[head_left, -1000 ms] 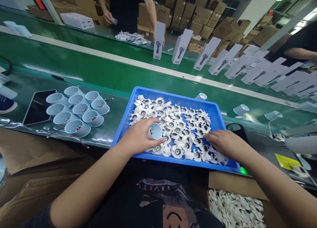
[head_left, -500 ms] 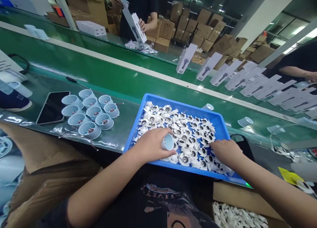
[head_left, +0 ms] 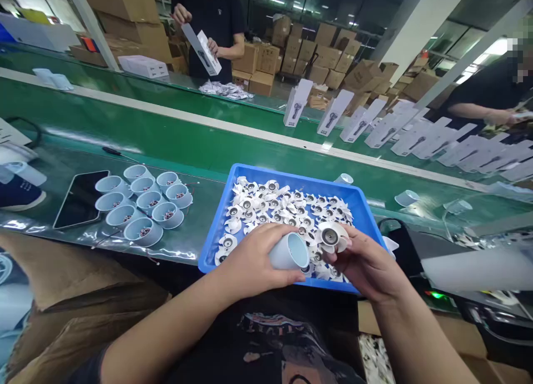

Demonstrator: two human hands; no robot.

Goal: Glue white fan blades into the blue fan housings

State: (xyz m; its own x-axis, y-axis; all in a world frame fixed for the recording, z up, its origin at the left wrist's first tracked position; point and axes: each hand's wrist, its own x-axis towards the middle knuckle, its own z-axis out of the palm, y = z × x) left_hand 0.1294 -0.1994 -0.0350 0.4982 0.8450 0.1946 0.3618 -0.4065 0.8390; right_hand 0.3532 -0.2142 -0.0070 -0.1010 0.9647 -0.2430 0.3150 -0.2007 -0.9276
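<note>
My left hand point(head_left: 258, 256) is wrapped round a light blue plastic cup point(head_left: 287, 253), whose open end faces right. Just to the right, my right hand point(head_left: 370, 259) pinches a white fan blade point(head_left: 332, 237) with a dark round hub, its hub side turned up toward me. The fan blade and the cup are close together but apart. Both hands are above the near side of a blue tray point(head_left: 210, 234), which holds many more white fan blades point(head_left: 272, 203). What lies inside the held cup cannot be made out.
Left of the tray, several light blue cups point(head_left: 144, 232) with small parts inside stand beside a phone point(head_left: 81, 199). Beyond the green conveyor belt point(head_left: 200, 131), white boxes point(head_left: 297, 103) stand in a row. A person point(head_left: 212, 31) across the line holds a box.
My right hand has come up from the tray's right side with a fan blade and moved left toward the cup. My left hand still holds the cup, now tilted and nearer.
</note>
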